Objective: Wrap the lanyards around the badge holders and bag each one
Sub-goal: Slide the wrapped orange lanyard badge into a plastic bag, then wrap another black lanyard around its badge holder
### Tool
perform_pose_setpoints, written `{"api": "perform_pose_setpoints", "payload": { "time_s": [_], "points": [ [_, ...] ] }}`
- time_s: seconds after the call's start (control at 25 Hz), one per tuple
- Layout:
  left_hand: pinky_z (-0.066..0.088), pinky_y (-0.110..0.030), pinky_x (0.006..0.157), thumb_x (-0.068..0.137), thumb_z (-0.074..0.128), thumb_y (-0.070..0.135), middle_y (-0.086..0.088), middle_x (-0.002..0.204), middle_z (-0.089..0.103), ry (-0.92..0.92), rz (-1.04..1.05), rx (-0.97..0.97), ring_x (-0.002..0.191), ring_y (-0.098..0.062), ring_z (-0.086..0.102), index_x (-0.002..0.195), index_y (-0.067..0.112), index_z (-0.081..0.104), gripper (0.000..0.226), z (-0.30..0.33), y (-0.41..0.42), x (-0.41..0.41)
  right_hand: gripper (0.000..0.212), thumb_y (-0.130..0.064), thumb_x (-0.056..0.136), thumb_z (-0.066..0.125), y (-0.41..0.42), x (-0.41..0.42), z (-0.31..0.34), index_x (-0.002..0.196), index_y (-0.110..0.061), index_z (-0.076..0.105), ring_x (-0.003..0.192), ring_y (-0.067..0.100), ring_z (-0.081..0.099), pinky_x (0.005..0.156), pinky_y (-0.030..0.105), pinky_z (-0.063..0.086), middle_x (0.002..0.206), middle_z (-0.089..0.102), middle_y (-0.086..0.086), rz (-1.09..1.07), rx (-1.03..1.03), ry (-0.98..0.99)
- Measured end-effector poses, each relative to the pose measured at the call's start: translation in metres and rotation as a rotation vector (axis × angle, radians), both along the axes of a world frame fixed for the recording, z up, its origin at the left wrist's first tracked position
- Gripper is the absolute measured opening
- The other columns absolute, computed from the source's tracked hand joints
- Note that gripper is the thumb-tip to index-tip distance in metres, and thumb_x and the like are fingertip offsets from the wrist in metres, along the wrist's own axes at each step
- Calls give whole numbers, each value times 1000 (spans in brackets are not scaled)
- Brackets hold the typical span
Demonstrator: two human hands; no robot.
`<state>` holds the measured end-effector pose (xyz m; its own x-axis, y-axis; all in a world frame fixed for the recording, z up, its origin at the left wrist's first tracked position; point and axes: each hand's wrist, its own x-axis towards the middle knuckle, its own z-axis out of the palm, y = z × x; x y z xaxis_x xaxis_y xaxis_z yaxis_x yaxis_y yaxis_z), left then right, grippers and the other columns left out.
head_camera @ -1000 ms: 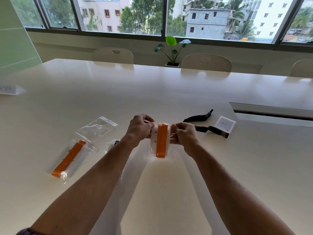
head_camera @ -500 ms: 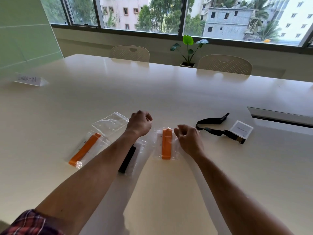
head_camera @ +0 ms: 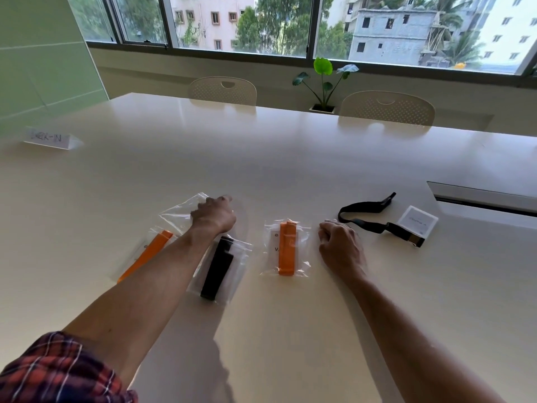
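Now left hand (head_camera: pixel 213 215) has reached the empty bag (head_camera: pixel 180 212), grip unclear; right hand (head_camera: pixel 341 247) relaxed.

Three bagged badges (head_camera: pixel 286 248), one empty bag (head_camera: pixel 181 212), one loose badge (head_camera: pixel 417 221).

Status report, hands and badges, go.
Left hand on the empty bag, grip unclear. Right hand idle, open, on table. Three badges bagged; black lanyard badge still loose. Nothing blocking.

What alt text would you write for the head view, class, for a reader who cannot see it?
A person's left hand reaches onto an empty clear bag on a white table; the right hand rests near an unwrapped black lanyard and its badge holder. Three bagged badges lie between.
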<state>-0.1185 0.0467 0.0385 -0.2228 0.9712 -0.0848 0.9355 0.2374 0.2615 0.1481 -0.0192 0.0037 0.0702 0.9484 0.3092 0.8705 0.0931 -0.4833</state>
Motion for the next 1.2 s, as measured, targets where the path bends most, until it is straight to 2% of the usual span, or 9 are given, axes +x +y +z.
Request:
{"api": "perform_pose_setpoints", "payload": {
  "time_s": [0.12,0.2,0.4,0.6,0.72,0.8,1.0,1.08,1.2],
  "points": [
    [46,-38,93,88,49,19,-16,123,60,40,-42,127,113,-36,57,117,23,64,33,-1,2,4,18,-14,91,54,0,1,0,90,-8,71,106,27,61,91,29,44,109,71,7,-3,-4,-1],
    [47,-36,88,87,48,16,-17,115,63,105,-91,153,107,-37,60,108,19,66,28,0,4,7,19,-14,92,54,-1,0,-1,94,-8,72,112,27,61,95,28,43,113,71,9,0,-2,-5],
    [47,-40,88,90,40,7,-22,117,60,254,-208,165,109,-41,58,115,8,56,30,-5,5,13,21,-16,94,52,-2,1,0,98,-10,72,118,25,59,97,27,42,121,69,7,0,2,-13],
    [50,-42,79,83,43,1,-23,103,66,227,-254,293,98,-44,63,108,8,56,30,2,5,14,21,-18,94,51,-1,0,-1,91,-11,70,114,25,60,94,28,44,117,70,5,-2,-4,-15],
    [50,-42,72,81,46,-2,-25,91,67,126,-260,436,87,-46,64,111,8,56,33,17,3,21,21,-18,94,51,-1,0,-2,93,-11,71,113,25,60,92,28,44,117,70,5,-11,-6,0],
    [49,-42,69,84,47,0,-25,88,67,43,-263,536,84,-47,64,113,9,56,32,31,0,35,23,-18,94,53,-1,1,-1,104,-11,72,117,26,59,95,28,44,122,68,6,-36,-13,66],
    [56,-41,76,91,49,8,-19,92,71,-229,-334,785,86,-38,68,111,10,60,23,68,-19,77,33,-20,95,56,-1,8,7,126,-15,65,122,21,58,90,17,36,128,66,7,-72,-39,301],
    [58,-37,79,92,50,8,-14,94,72,-415,-369,769,86,-30,70,108,11,62,20,78,-25,92,34,-22,94,58,-3,14,9,128,-16,64,122,20,58,91,17,34,129,65,6,-84,-32,367],
    [61,-37,73,91,48,5,-10,89,73,-832,-354,540,77,-21,73,100,12,63,19,83,-30,112,36,-19,92,62,-11,28,10,128,-16,63,124,20,56,96,18,33,131,64,5,-125,57,332]
  ]
}}
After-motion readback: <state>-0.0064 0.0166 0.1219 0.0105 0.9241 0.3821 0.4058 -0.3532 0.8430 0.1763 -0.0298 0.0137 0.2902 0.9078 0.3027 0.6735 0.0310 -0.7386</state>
